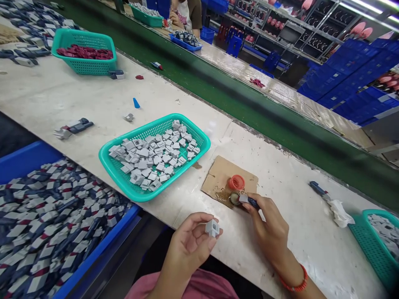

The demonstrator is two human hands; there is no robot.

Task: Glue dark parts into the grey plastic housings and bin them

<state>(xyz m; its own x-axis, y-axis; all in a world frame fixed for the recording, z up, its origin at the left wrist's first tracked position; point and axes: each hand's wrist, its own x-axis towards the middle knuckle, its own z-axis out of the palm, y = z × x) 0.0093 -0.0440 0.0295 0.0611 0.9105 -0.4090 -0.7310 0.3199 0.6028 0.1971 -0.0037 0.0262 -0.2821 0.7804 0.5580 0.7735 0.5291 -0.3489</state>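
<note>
My left hand (193,238) is closed around a small light-grey plastic block (212,228), whose square hole faces up and to the right. Between the fingers of my right hand (269,224) is a dark-blue and grey plastic part (252,202). Its grey end is over a small round cap (234,198) on a piece of cardboard (215,174); whether it touches the cap I cannot tell. A small red cup (236,182) stands just behind the cap, and the cardboard around them is wet-looking and stained brown.
A green basket (140,198) of grey blocks stands left of the cardboard. Nearer left, a blue bin (124,220) holds many assembled parts. Farther back is a green basket (90,66) of dark-red pieces. Another green basket (363,241) stands at right. A green conveyor belt (199,89) runs behind the table; a person (183,16) sits beyond.
</note>
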